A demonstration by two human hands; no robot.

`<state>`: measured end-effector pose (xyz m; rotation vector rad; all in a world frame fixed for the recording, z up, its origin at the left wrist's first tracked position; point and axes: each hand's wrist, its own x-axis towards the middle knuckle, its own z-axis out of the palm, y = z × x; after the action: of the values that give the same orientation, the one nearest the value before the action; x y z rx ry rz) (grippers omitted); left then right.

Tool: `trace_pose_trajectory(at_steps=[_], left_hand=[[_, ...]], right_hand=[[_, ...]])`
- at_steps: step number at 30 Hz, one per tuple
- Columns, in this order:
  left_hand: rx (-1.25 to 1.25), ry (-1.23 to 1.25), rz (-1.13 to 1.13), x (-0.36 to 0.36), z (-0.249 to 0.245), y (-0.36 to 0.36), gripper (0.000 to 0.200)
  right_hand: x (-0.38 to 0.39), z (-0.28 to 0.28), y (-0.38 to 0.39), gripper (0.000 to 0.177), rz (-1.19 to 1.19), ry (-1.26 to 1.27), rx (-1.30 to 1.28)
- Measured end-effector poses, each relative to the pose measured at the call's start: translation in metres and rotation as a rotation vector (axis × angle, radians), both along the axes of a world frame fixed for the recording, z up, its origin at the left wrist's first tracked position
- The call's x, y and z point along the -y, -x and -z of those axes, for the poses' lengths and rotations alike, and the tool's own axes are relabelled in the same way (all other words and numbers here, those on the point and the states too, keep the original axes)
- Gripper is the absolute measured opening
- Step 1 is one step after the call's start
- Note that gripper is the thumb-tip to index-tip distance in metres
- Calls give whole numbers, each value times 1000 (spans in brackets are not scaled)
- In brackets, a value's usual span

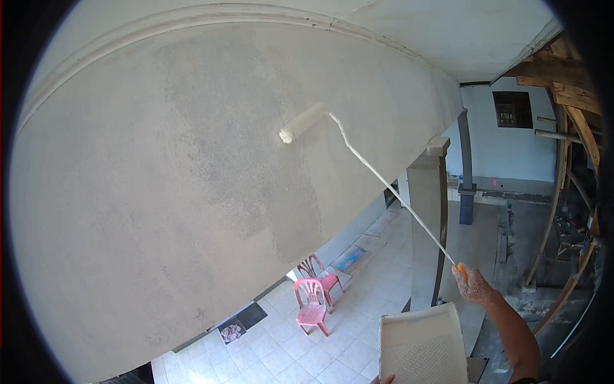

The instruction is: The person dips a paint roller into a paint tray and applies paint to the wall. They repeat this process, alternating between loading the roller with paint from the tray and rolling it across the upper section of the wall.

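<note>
My right hand (474,285) is wrapped around the orange handle of a paint roller (303,123), out to the right. Its long thin frame slants up and left, and the pale roller sleeve lies against the grey wall (128,166). Patches of darker grey show through the paint on that wall. Low in the view is a paint tray (422,320) with a ribbed, paint-coated bed. Only the fingertips of my left hand (386,380) show, gripping the tray's near edge at the bottom of the view; the rest of that hand is out of sight.
Far below, two pink plastic chairs (311,307) stand on a tiled floor (275,352). A square column (425,237) rises behind the roller's frame. Wooden beams (569,128) run along the right side. A moulding (256,14) borders the wall's top under the ceiling.
</note>
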<state>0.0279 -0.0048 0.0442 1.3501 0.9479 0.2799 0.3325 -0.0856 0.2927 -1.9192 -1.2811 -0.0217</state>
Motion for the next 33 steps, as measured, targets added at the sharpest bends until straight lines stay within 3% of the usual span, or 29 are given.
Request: trace_pose_trajectory(at_steps=[3, 6, 9, 11, 13, 15, 17, 20, 23, 27, 30, 31, 33], left_hand=[[-1, -5, 9, -1, -1, -2, 76], [-6, -19, 12, -1, -3, -3, 76], [-11, -29, 16, -1, -6, -3, 76], [-13, -31, 16, -1, -5, -2, 76], [-8, -29, 13, -2, -6, -3, 76], [-7, -31, 7, -2, -5, -2, 75], [-9, -33, 7, -2, -5, -2, 75], [-7, -33, 4, -1, -4, -2, 75], [-6, -37, -5, -2, -4, -3, 75], [-14, -38, 13, -1, -4, -5, 75], [-17, -38, 11, -2, -5, -5, 74], [-16, -39, 12, -3, -5, -5, 74], [-18, -39, 8, -5, -4, -6, 74]], right_hand=[[-18, -55, 12, 28, 19, -30, 155], [-31, -129, 43, 22, 8, -6, 100], [-41, -153, 55, 24, -56, -23, 61], [-44, -152, 64, 26, -99, -62, -33], [-51, -102, 44, 28, -79, -97, 267], [-51, -67, 42, 30, -55, -81, 254], [-42, -56, 48, 32, -9, -6, -74], [-42, -68, 39, 34, 47, -5, -94], [-41, -130, 42, 36, 41, -78, 1], [-49, -152, 33, 32, -73, -162, -110], [-48, -108, 35, 25, -33, -131, 199], [-41, -95, 43, 18, -13, -43, 181], [-35, -23, 29, 17, 25, 33, 541]])
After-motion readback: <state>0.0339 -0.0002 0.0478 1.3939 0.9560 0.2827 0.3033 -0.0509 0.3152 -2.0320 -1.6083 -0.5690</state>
